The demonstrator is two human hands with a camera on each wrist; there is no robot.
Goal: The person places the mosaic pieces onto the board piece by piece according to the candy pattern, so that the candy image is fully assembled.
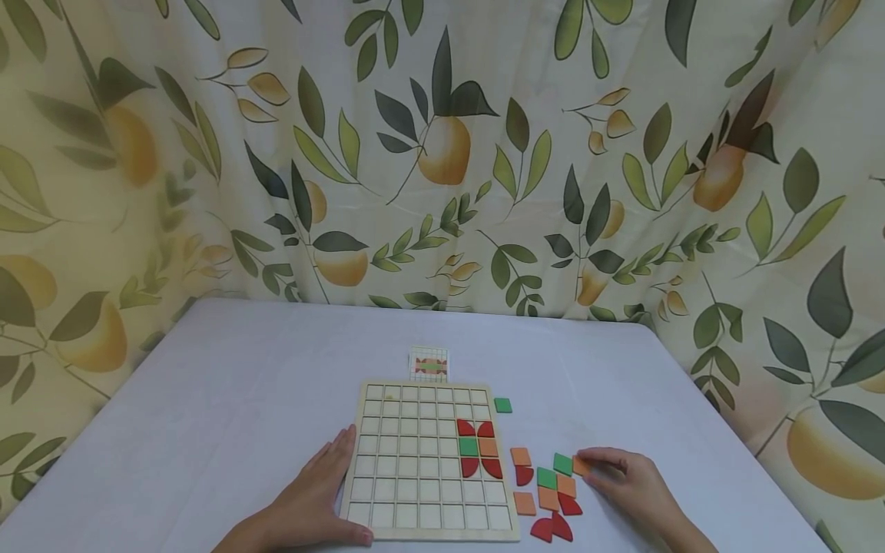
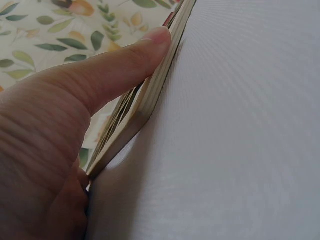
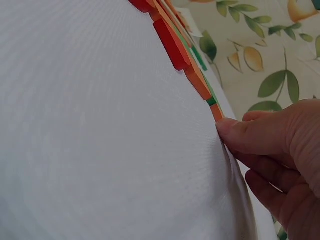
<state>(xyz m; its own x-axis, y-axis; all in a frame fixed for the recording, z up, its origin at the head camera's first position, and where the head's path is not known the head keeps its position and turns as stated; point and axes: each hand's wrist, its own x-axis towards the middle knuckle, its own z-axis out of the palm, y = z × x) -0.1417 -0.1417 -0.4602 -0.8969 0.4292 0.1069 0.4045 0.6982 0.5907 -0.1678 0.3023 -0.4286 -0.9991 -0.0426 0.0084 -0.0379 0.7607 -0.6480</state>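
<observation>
Well, R grip point(image 1: 625, 482) pinches orange sq. point(image 1: 580, 466); L grip point(image 1: 316, 484) touches bd. point(image 1: 406, 466)

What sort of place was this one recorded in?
Likely an indoor tabletop spot arranged for a puzzle activity, though the wider room can't be seen. A white-covered table stands before a fruit-and-leaf patterned curtain, with a gridded wooden board and loose coloured tiles on it.

Found orange square tile point(image 1: 581, 465) partly covered by right hand point(image 1: 632, 485), lower right of head view. Could not read fine pattern on small white rectangular card point(image 1: 429, 364) in same view, lower centre. Found pale wooden gridded board point(image 2: 150, 100) cut by top edge of left wrist view, partly hidden behind left hand point(image 2: 62, 120).
</observation>
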